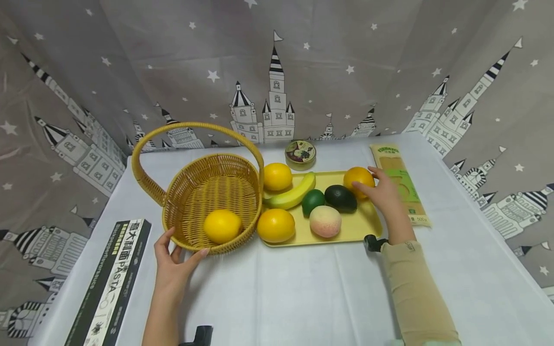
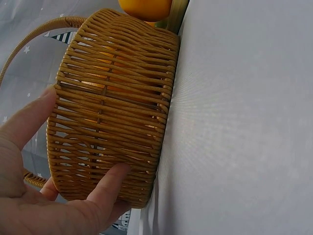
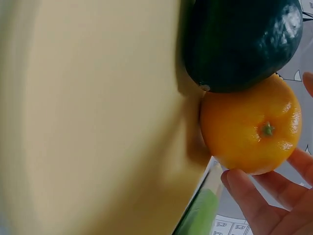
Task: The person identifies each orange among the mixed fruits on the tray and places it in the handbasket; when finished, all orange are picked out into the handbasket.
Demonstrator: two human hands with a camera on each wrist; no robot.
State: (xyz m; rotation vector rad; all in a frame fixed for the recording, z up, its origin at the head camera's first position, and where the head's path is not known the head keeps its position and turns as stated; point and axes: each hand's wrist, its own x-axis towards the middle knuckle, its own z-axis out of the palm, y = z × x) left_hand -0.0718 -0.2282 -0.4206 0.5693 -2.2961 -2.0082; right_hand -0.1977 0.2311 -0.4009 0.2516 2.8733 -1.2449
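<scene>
A wicker basket point(image 1: 186, 182) with a tall handle stands at the left, a yellow-orange lemon-like fruit point(image 1: 222, 226) inside. My left hand point(image 1: 173, 269) holds its near side, thumb and fingers spread along the weave; in the left wrist view the fingertips press the wicker wall point(image 2: 112, 107). At the yellow tray's point(image 1: 363, 228) far right corner, my right hand point(image 1: 385, 192) grips an orange point(image 1: 358, 180), thumb on the near side and fingers behind. Up close, the orange point(image 3: 249, 129) shows a green stem and sits against a dark avocado point(image 3: 239, 44).
On and around the tray lie a banana point(image 1: 294, 192), a peach point(image 1: 325, 221), a small green fruit point(image 1: 312, 202) and two more yellow-orange fruits point(image 1: 276, 226). A round tin point(image 1: 300, 154) stands behind, a noodle packet point(image 1: 402, 187) right, a pasta box point(image 1: 110, 283) left.
</scene>
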